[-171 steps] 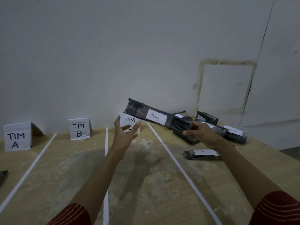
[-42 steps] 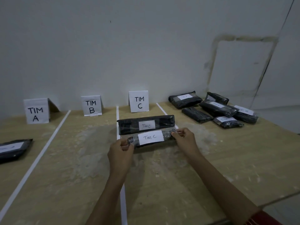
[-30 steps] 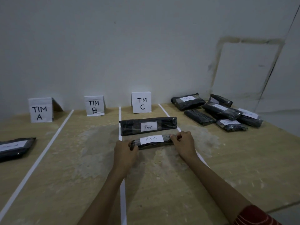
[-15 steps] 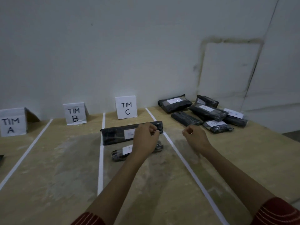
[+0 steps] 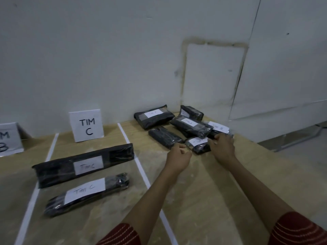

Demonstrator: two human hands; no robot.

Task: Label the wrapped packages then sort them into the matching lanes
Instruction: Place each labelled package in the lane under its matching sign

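1. The person is wearing a dark red top, showing only as two sleeves at the near edge.
2. The left sleeve (image 5: 120, 234) is showing thin, paler stitched lines in curved rows.
3. The right sleeve (image 5: 297, 228) is carrying the same pale ribbed lines.
4. Both forearms are showing bare from the sleeve ends to the left hand (image 5: 178, 156) and right hand (image 5: 222, 147).

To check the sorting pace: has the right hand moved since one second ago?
Yes. The right hand crossed the white tape line rightward, from the small Tim C package to the unsorted pile.
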